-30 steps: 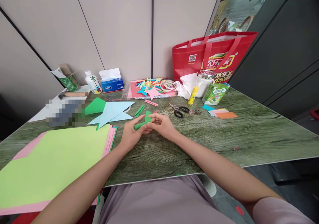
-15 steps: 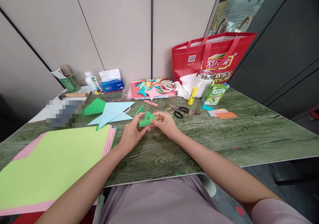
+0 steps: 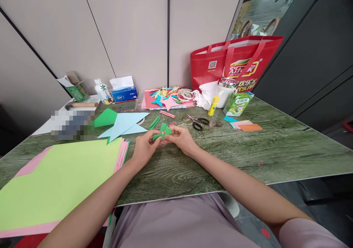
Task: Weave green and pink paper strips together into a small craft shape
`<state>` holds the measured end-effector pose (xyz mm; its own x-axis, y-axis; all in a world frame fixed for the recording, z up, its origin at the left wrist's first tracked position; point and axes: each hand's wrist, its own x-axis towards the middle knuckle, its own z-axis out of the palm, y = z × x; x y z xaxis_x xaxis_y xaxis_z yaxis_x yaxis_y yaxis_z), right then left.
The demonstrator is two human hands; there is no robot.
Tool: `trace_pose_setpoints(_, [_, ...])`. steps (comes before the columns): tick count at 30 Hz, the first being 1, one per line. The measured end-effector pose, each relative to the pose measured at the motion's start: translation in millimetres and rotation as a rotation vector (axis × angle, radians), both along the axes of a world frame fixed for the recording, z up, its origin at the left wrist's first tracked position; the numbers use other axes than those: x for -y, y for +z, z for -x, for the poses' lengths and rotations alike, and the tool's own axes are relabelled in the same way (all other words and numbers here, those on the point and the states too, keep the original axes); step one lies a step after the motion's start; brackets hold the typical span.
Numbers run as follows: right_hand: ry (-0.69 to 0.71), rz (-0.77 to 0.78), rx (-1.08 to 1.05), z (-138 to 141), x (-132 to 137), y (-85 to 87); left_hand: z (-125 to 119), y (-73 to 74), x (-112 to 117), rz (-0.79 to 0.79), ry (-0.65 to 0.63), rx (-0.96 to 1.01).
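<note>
My left hand (image 3: 145, 147) and my right hand (image 3: 180, 139) meet over the middle of the green wood-grain table (image 3: 275, 148). Both pinch a small folded piece of green paper (image 3: 162, 132), held just above the tabletop. The left fingers grip its left end and the right fingers its right end. More green paper strips (image 3: 154, 122) lie just behind the hands, with a pink strip (image 3: 167, 113) further back.
A stack of large lime and pink sheets (image 3: 57, 182) fills the near left. Light blue and green cut paper (image 3: 121, 125) lies behind it. Scissors (image 3: 198, 121), a glue stick (image 3: 213, 105), a drink carton (image 3: 238, 103), small coloured notes (image 3: 245, 125), paper stars (image 3: 168, 95), a tissue box (image 3: 123, 90) and a red bag (image 3: 234, 66) stand at the back.
Both hands have turned and refolded the green paper, raising it slightly and bringing its ends closer together. The rest of the table is unchanged.
</note>
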<state>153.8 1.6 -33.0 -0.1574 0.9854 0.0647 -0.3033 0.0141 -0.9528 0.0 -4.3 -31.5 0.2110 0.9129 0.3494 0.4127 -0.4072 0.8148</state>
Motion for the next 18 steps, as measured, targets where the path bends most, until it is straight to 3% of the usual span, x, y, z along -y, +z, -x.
trace_pose_setpoints(4, [-0.019, 0.034, -0.034, 1, 1, 0.5, 2, 0.9, 1, -0.066, -0.029, -0.076])
trace_pose_setpoints(8, [-0.072, 0.047, -0.009, 1, 0, 0.1, 1, 5.1, 4, -0.02, -0.069, -0.065])
trace_pose_setpoints(13, [-0.127, 0.044, 0.012, -1, -2, 0.1, -5, 11.7, 6, 0.154, -0.138, 0.05])
trace_pose_setpoints(18, [-0.109, -0.021, 0.045, -1, -2, 0.3, -6, 15.9, 5, 0.44, -0.17, 0.293])
